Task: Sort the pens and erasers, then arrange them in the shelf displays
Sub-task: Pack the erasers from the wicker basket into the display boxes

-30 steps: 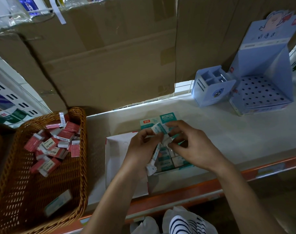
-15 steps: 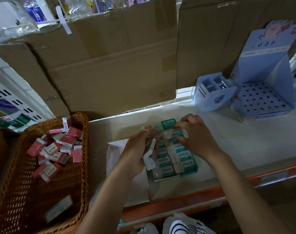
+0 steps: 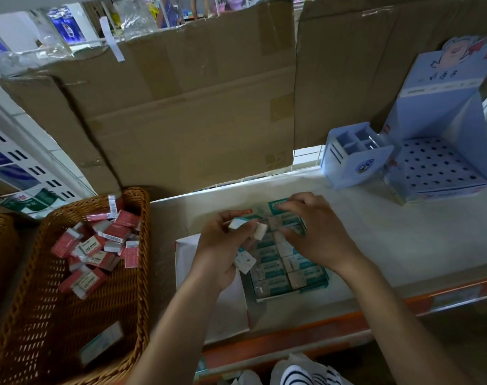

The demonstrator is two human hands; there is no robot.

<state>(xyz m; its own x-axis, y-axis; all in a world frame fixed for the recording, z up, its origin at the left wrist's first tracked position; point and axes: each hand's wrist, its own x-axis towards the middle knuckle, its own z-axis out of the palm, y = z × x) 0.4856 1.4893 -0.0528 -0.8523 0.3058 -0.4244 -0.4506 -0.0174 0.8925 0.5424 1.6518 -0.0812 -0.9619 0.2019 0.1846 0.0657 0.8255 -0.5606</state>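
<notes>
The teal erasers [image 3: 275,273] are packed in tight rows, sleeves up, inside the display box [image 3: 281,294], presumably so that each label faces a shopper. At the far end of that box a far-row eraser [image 3: 284,221] appears to be pinched between the curled fingers and thumb of the right hand [image 3: 317,234], most likely so that it can be squared into the last gap. Just left of the box's far end, a small stock of held erasers [image 3: 243,226] is kept clamped in the closed fingers of the left hand [image 3: 222,245], with one more [image 3: 245,263] trapped lower against the palm. The supply is probably held close so that the right hand need only reach across. A white tray [image 3: 228,309] lies touching the box's left side, partly under the left wrist. Further left of the box stands a wicker basket [image 3: 143,245], in which loose red erasers [image 3: 97,245] are heaped together with one lone teal eraser [image 3: 102,344], so the sorting is judged unfinished. To the far right of the box, well apart, a blue pen holder [image 3: 353,162] and a perforated pen stand [image 3: 442,165] are set side by side with no pens seen in them. Behind the box, flattened cardboard [image 3: 181,120] is stood up as a backing, and the shelf [image 3: 375,232] carries it all.
</notes>
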